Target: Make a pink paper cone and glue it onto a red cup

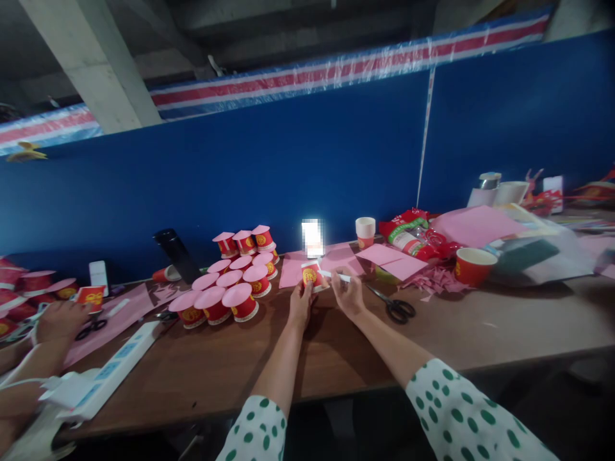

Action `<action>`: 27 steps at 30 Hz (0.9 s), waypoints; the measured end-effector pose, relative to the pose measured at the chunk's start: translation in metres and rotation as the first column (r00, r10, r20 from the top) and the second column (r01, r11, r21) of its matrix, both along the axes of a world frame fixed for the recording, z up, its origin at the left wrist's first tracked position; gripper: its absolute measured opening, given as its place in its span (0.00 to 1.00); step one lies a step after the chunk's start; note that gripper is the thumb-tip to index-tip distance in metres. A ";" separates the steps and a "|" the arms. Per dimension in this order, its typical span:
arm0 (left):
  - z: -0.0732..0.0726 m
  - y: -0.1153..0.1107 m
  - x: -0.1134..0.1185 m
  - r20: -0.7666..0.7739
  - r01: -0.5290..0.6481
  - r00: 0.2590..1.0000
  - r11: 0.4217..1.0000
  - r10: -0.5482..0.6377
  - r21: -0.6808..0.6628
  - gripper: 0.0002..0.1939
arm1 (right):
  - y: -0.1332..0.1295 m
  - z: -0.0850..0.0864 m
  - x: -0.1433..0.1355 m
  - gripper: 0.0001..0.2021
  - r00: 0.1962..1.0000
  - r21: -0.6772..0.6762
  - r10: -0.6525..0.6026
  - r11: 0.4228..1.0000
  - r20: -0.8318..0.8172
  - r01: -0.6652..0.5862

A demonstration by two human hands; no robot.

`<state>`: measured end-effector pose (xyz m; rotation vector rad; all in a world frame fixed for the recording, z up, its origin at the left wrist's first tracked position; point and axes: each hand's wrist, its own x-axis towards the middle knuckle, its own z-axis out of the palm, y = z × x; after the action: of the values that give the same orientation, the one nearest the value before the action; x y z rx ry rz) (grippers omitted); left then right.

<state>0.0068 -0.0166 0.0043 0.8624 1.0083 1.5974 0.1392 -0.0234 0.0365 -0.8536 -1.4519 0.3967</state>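
Observation:
Near the middle of the table, my left hand is closed round a red paper cup with a yellow emblem. My right hand pinches a white pen-like stick, its tip pointing at the cup's right side. Pink paper sheets lie just behind the cup. Scissors with black handles rest to the right of my right hand. On the left stand several red cups topped with pink paper discs.
A black bottle, a white power strip and another person's hand are on the left. To the right are pink scraps, a red cup and plastic bags. A blue partition stands behind the table.

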 end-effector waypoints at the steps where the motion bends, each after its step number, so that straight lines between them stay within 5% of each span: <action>1: 0.000 0.000 0.000 0.002 -0.003 1.000 1.000 0.003 -0.003 0.26 | -0.001 0.001 0.000 0.10 1.000 0.000 0.001 1.000 -0.001 -0.001; 27: 0.002 -0.001 0.002 -0.016 0.006 1.000 1.000 -0.006 -0.007 0.24 | -0.006 0.007 -0.001 0.10 0.999 0.018 0.033 0.999 -0.001 -0.033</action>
<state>0.0084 -0.0178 0.0060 0.8739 1.0213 1.5837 0.1378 -0.0290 0.0431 -0.8156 -1.4681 0.4087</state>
